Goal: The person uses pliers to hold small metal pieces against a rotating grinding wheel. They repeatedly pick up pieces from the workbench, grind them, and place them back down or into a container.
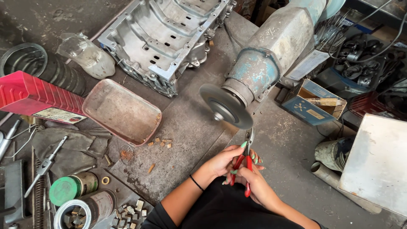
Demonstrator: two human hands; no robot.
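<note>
On the grimy workbench [190, 131], a bench grinder [258, 63] sits amid clutter.

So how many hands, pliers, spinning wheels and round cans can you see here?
Hands: 2, the left hand and the right hand, both on the pliers
Red-handled pliers: 1, its tip up near the wheel
Grinding wheel: 1
Round cans: 2, a green-topped can and an open can with small blocks inside
Total: 6

hands [239, 167]: 2 | red-handled pliers [245, 163]: 1 | grinding disc [226, 106]: 1 | engine casing [167, 38]: 1 | round tins [85, 199]: 2 | red tray [123, 112]: 1
</note>
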